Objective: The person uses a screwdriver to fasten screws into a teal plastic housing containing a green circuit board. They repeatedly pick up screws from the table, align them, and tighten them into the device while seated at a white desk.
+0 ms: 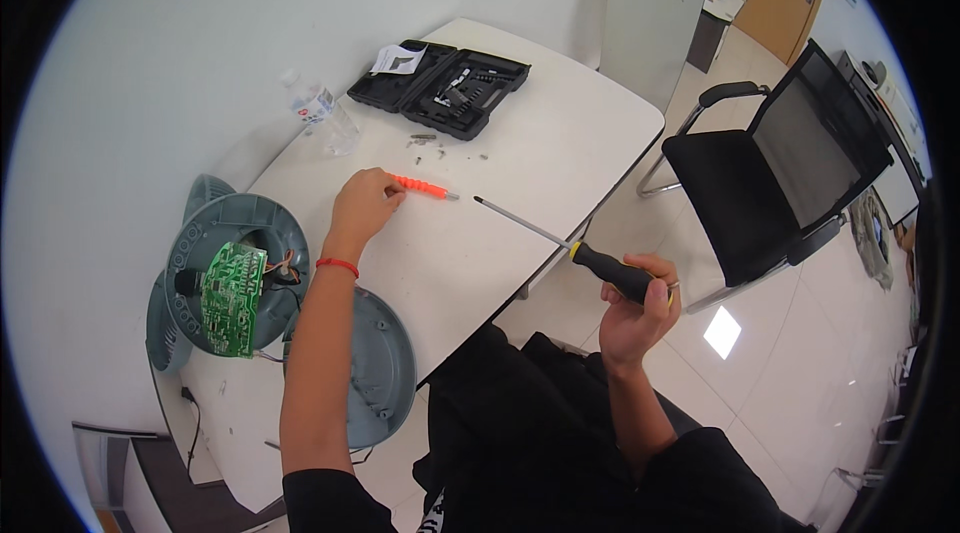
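1. Screwdriver (592,261) is lying in the right hand (640,318), with bent fingers and thumb wrapping its black and yellow handle. Its thin metal tip is pointing away from that grip, to the left, over the white table (560,123).
2. The left hand (362,203) is pinching one end of a bumpy orange stick (422,189). The stick is poking out to the right of this pinch, and its metal tip is sitting near the screwdriver's tip, not touching it.
3. Little metal bits (424,138) are lying just past the left grip, and an open black case (440,126) is resting farther past them.
4. A clear bottle (338,130) is standing past the left grip, a bit to its left.
5. A green circuit board (232,298) is leaning in a round gray shell (287,223), left of the left grip and closer to the body.
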A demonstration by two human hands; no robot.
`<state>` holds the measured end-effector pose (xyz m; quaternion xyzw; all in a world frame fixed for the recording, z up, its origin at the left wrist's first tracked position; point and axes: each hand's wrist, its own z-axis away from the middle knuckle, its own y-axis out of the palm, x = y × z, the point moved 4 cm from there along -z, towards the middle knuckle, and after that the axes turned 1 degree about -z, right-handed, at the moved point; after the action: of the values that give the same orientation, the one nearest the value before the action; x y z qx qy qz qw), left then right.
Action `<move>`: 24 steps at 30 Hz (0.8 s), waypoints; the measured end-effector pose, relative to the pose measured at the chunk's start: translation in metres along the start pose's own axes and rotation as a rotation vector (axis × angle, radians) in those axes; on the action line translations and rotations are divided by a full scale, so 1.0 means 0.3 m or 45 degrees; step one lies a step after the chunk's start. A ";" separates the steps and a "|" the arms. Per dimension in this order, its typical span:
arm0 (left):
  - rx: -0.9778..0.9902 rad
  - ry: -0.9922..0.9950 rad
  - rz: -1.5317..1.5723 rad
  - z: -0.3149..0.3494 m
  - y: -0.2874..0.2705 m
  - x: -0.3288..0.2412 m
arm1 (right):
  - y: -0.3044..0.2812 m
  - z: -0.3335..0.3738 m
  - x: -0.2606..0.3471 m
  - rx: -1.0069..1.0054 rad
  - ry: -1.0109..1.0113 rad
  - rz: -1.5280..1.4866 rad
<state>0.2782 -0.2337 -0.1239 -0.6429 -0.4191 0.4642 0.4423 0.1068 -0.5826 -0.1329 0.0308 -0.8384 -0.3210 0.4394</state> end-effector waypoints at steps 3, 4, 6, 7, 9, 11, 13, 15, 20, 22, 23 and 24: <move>0.118 -0.099 -0.043 -0.017 0.003 -0.010 | -0.003 0.003 -0.001 -0.001 0.004 -0.006; 0.084 -0.059 -0.090 -0.021 -0.004 -0.016 | -0.003 0.003 -0.002 0.002 0.005 -0.014; 0.020 0.016 -0.180 -0.014 -0.005 -0.017 | -0.003 0.004 -0.006 0.010 0.010 -0.030; -0.033 0.032 -0.173 -0.005 -0.005 -0.014 | -0.003 0.006 -0.006 0.014 0.012 -0.037; -0.146 0.066 -0.168 0.005 -0.020 -0.002 | 0.007 0.009 0.005 0.001 0.011 0.044; -0.075 0.064 -0.131 0.014 -0.031 0.011 | 0.015 0.011 0.007 0.003 0.013 0.028; -0.022 0.029 -0.039 0.018 -0.038 0.025 | 0.020 0.013 0.001 0.020 0.021 -0.082; 0.008 -0.040 0.108 0.010 -0.025 0.053 | 0.026 0.012 0.006 0.024 0.018 -0.076; 0.036 0.012 0.148 0.005 -0.017 0.055 | 0.024 0.016 0.024 0.009 0.020 -0.034; 0.090 -0.038 0.108 0.001 -0.018 0.037 | 0.023 0.018 0.031 -0.007 0.024 -0.022; 0.110 -0.062 0.070 -0.002 -0.019 0.031 | 0.020 0.019 0.030 -0.015 0.024 -0.021; 0.129 -0.088 0.032 -0.004 -0.022 0.026 | 0.015 0.020 0.027 -0.023 0.025 -0.021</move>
<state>0.2803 -0.2249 -0.1190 -0.6083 -0.4021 0.5124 0.4536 0.0985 -0.5787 -0.1269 0.0369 -0.8309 -0.3317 0.4452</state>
